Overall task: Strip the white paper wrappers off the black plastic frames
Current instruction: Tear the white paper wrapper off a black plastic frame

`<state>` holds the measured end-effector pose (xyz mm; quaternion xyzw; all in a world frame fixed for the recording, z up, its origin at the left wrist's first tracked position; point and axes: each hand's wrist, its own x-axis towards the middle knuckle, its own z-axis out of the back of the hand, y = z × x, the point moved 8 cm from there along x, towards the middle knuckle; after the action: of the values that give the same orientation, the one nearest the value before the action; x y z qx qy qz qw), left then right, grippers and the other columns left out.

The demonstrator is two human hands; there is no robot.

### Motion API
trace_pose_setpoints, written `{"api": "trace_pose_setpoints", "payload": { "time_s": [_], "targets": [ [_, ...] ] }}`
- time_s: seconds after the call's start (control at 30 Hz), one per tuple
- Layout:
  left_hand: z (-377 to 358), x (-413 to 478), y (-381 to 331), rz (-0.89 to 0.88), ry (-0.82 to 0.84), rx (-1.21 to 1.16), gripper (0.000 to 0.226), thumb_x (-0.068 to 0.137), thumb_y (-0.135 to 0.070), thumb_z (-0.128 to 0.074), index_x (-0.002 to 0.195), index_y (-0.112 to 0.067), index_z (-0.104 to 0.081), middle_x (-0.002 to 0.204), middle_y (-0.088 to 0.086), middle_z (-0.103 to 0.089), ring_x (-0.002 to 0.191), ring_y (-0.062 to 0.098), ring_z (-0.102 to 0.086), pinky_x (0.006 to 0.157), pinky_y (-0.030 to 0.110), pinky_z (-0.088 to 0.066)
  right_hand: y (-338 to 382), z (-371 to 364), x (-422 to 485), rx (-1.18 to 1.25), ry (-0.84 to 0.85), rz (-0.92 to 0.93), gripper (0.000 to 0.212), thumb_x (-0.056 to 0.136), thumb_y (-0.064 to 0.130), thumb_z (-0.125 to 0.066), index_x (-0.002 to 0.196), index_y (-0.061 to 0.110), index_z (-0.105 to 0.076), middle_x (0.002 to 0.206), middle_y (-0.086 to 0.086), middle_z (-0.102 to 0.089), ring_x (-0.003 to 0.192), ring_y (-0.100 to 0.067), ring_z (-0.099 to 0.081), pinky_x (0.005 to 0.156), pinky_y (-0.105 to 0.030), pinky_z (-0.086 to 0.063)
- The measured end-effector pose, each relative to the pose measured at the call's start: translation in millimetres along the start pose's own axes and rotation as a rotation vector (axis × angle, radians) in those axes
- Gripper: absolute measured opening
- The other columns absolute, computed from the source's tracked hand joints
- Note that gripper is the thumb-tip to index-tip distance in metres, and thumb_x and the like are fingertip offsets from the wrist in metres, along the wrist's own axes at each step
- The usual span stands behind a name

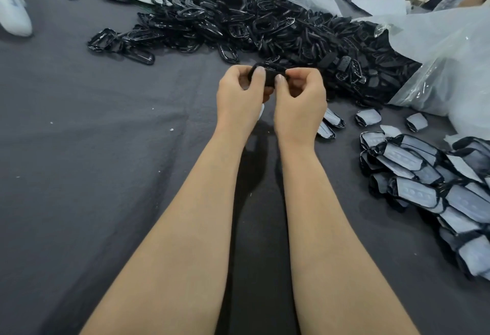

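**Two hands pinching one black frame at centre**

Head view: my left hand and right hand meet at the centre, thumbs and fingertips pinching one black frame between them over the grey surface. Bare frames are heaped at 12 o'clock, and wrapped frames lie at 4 o'clock. I cannot tell whether paper clings to the held one. I would anchor one end firmly and peel lengthwise, without twisting the thin plastic.
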<state>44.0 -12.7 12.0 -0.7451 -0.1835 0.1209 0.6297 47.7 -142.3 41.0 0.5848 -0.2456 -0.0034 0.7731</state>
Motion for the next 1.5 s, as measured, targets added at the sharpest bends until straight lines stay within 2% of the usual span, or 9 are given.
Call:
{"api": "trace_pose_setpoints", "payload": {
  "time_s": [0.13, 0.2, 0.3, 0.37, 0.6, 0.7, 0.8, 1.03, 1.5],
  "targets": [
    [0, 0, 1, -0.007, 0.014, 0.001, 0.01, 0.095, -0.007, -0.054, 0.103, -0.002, -0.055, 0.094, 0.011, -0.067, 0.074, 0.013, -0.069, 0.078, 0.03, -0.059, -1, -1, 0, -0.057, 0.012, -0.029, 0.011, 0.087, 0.01, -0.064, 0.098, 0.008, -0.062, 0.103, -0.012, -0.062, 0.074, -0.001, -0.05, 0.074, -0.008, -0.041],
    [0, 0, 1, 0.001, 0.016, -0.015, 0.009, 0.095, -0.007, -0.053, 0.104, -0.002, -0.055, 0.096, 0.011, -0.066, 0.071, 0.008, -0.068, 0.077, 0.027, -0.058, -5, -2, 1, -0.004, 0.028, -0.08, 0.012, 0.088, 0.011, -0.064, 0.099, 0.01, -0.063, 0.105, -0.012, -0.062, 0.081, -0.004, -0.054, 0.081, -0.015, -0.047],
    [-2, -1, 0, 0.013, 0.032, -0.059, 0.009, 0.096, -0.007, -0.053, 0.103, -0.003, -0.054, 0.094, 0.009, -0.065, 0.062, 0.0, -0.066, 0.067, 0.016, -0.055, -11, -4, 0, 0.119, 0.039, -0.167, 0.01, 0.089, 0.009, -0.062, 0.098, 0.014, -0.06, 0.096, -0.006, -0.062, 0.091, -0.021, -0.061, 0.09, -0.04, -0.051],
    [-2, -2, 1, 0.031, 0.031, -0.093, 0.007, 0.096, -0.007, -0.052, 0.102, -0.003, -0.054, 0.091, 0.007, -0.063, 0.061, -0.001, -0.066, 0.064, 0.013, -0.054, -16, -5, 0, 0.191, 0.036, -0.221, 0.014, 0.089, 0.009, -0.062, 0.098, 0.018, -0.055, 0.098, -0.009, -0.063, 0.097, -0.028, -0.063, 0.091, -0.044, -0.052],
    [0, -1, 4, 0.062, 0.014, -0.1, 0.009, 0.096, -0.01, -0.053, 0.103, -0.004, -0.055, 0.088, 0.004, -0.064, 0.06, -0.001, -0.065, 0.061, 0.013, -0.052, -28, -11, 3, 0.315, 0.059, -0.327, 0.01, 0.09, 0.009, -0.062, 0.098, 0.013, -0.057, 0.098, -0.008, -0.064, 0.095, -0.024, -0.064, 0.08, -0.028, -0.055],
    [1, -1, 3, 0.035, 0.016, -0.047, 0.002, 0.096, -0.009, -0.052, 0.097, -0.008, -0.054, 0.084, 0.002, -0.065, 0.059, -0.001, -0.065, 0.063, 0.014, -0.054, -25, -9, 3, 0.257, 0.045, -0.299, 0.015, 0.089, 0.007, -0.061, 0.088, 0.02, -0.055, 0.099, -0.01, -0.063, 0.1, -0.029, -0.063, 0.087, -0.039, -0.055],
    [2, -1, 0, -0.019, 0.003, 0.046, 0.001, 0.095, -0.01, -0.054, 0.096, -0.009, -0.054, 0.082, 0.003, -0.067, 0.061, 0.002, -0.067, 0.065, 0.017, -0.056, -22, -7, 3, 0.199, 0.028, -0.255, 0.02, 0.089, 0.005, -0.06, 0.084, 0.022, -0.051, 0.095, -0.009, -0.063, 0.093, -0.025, -0.063, 0.088, -0.044, -0.053],
    [3, -2, -1, -0.06, 0.021, 0.115, 0.004, 0.095, -0.009, -0.054, 0.095, -0.01, -0.058, 0.085, 0.007, -0.069, 0.064, 0.01, -0.069, 0.062, 0.021, -0.056, -21, -6, 1, 0.161, 0.016, -0.217, 0.011, 0.088, 0.003, -0.059, 0.092, 0.013, -0.054, 0.092, -0.008, -0.063, 0.089, -0.022, -0.063, 0.086, -0.041, -0.054],
    [9, 0, 4, 0.0, -0.054, 0.062, 0.013, 0.097, -0.011, -0.046, 0.095, -0.01, -0.059, 0.084, 0.007, -0.07, 0.058, 0.006, -0.067, 0.057, 0.02, -0.053, -19, -11, -1, 0.159, 0.057, -0.232, 0.019, 0.087, 0.003, -0.058, 0.088, 0.022, -0.055, 0.093, -0.005, -0.064, 0.094, -0.022, -0.065, 0.088, -0.043, -0.054]
  ]
}}
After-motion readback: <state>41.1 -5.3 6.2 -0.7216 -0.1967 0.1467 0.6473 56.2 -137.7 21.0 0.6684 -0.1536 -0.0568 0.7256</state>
